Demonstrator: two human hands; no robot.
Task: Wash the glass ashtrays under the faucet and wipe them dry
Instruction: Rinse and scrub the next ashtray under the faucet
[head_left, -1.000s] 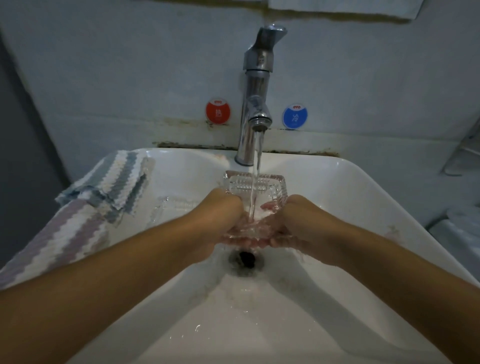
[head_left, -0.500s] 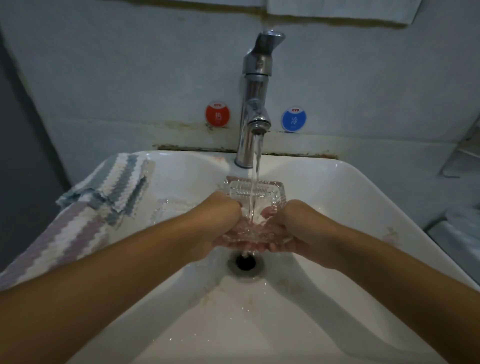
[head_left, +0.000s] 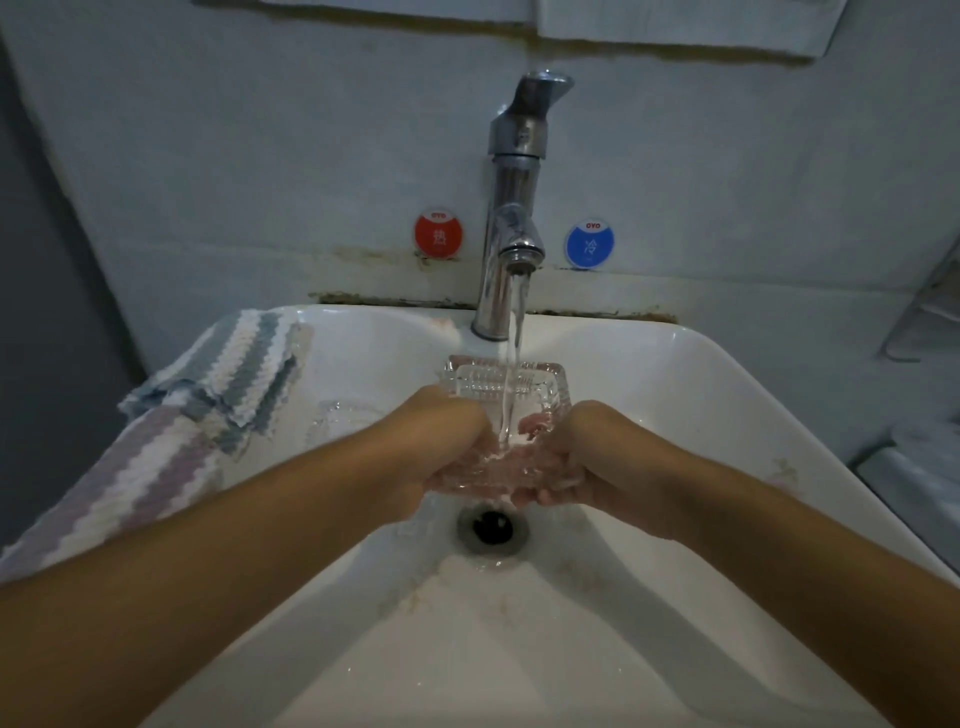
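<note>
A square clear glass ashtray (head_left: 506, 384) with a ribbed rim is held over the basin, right under the running stream from the chrome faucet (head_left: 511, 208). My left hand (head_left: 447, 441) grips its left side and my right hand (head_left: 587, 452) grips its right side, fingers curled under and around it. Water pools in the ashtray and spills over my fingers. A second clear glass ashtray (head_left: 337, 418) lies on the left slope of the white sink (head_left: 727, 395), close to the cloth.
A striped zigzag-patterned cloth (head_left: 171, 447) drapes over the sink's left rim. The drain (head_left: 492, 527) sits just below my hands. Red hot (head_left: 438, 234) and blue cold (head_left: 589, 244) stickers flank the faucet on the wall. A wire rack (head_left: 930, 312) hangs at the right.
The ashtray and both hands stay under the stream with only slight shifts; my fingers have moved a little around the glass.
</note>
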